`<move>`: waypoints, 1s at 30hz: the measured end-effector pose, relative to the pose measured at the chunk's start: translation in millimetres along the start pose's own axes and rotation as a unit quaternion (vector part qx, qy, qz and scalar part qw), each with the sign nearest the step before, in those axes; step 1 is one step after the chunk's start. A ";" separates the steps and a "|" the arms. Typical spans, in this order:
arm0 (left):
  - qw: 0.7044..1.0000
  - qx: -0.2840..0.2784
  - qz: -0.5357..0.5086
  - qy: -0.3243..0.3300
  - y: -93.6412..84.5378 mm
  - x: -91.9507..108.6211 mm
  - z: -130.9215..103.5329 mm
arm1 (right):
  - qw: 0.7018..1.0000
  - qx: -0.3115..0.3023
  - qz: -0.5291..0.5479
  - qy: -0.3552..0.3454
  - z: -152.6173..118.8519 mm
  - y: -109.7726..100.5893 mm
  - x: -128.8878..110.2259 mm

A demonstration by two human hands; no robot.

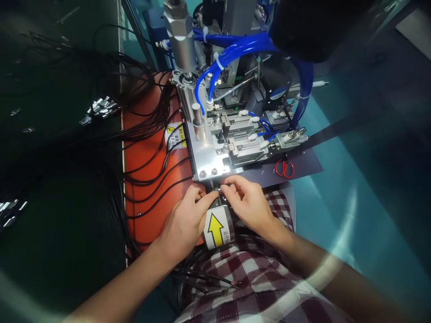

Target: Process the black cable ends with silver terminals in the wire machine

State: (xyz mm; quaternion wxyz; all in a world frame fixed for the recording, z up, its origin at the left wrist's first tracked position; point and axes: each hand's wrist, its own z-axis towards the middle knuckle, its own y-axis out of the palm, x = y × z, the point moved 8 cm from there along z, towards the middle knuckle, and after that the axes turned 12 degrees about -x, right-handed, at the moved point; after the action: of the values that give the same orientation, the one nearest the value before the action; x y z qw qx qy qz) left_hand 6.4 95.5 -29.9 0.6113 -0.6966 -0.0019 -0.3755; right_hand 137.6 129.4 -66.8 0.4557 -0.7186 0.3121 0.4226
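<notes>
My left hand is at the front end of the machine, thumb and forefinger brought together over a small dark fixture. From the other side my right hand meets it, thumb and fingertips pinched close to my left thumb. Whatever lies between the fingertips is too small and covered to name. Just above the fingers is the shiny metal plate of the machine. Below them sits a rounded part with a white label bearing a yellow arrow, pointing toward the machine.
Black cables run across an orange-red surface at the left. Bundled silvery cable ends lie farther left. Red-handled scissors rest right of the machine. Blue air hoses arch overhead. Dark cables lie across my lap.
</notes>
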 end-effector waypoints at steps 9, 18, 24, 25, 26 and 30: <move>1.000 0.003 0.016 0.006 -3.0 2.5 2.4 | 0.998 0.058 0.036 -0.007 2.5 9.7 3.3; 0.999 0.005 0.032 0.000 -2.6 2.0 1.7 | 0.986 0.018 0.167 -0.013 -0.6 12.3 16.8; 0.997 -0.029 0.065 -0.023 -1.3 3.3 2.0 | 0.944 -0.072 0.300 0.116 7.0 24.7 32.7; 0.997 -0.029 0.068 -0.025 -1.7 3.2 1.8 | 0.935 -0.096 0.314 0.135 6.0 27.8 34.5; 0.997 -0.026 0.068 -0.027 -2.4 2.9 1.5 | 0.934 -0.105 0.312 0.139 4.4 27.7 35.0; 0.999 -0.010 0.048 -0.019 -3.4 1.5 0.9 | 0.979 0.037 0.193 0.054 -10.3 1.5 25.6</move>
State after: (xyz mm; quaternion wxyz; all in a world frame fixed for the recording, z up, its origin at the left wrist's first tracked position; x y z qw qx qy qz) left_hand 6.4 96.5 -26.2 0.6218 -0.7089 0.0238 -0.3322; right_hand 151.1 117.7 -87.8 0.3745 -0.6490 0.4845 0.4515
